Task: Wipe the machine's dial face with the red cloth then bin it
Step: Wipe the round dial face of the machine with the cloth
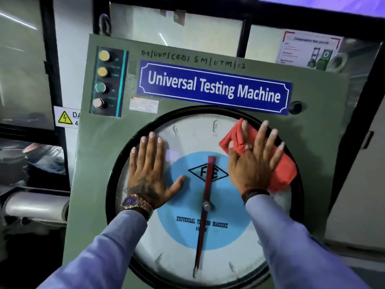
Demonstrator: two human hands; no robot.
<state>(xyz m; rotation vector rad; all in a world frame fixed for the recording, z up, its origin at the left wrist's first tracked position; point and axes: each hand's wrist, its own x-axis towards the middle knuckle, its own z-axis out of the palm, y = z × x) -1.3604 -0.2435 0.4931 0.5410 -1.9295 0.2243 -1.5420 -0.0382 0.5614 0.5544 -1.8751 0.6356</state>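
Two blue sleeves (116, 243) reaching up. Left hand (149, 172) flat and spread on one round dial face (187, 243), holding nothing. Right hand (253, 163) fingers splayed, pressing one red cloth (285, 170) against upper right glass. One red pointer (205, 197). Four buttons (103, 80) top left.

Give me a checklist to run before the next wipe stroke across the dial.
1. Red cloth under the right hand, flat on the glass: ok.
2. Left hand braced open on the dial face, clear of the cloth: ok.
3. Upper right of the dial covered by the cloth: ok.
4. Lower half of the dial reached: not ok, the cloth sits high.
5. Bin within reach: cannot tell, none in view.
6. Push buttons clear of both hands: ok.
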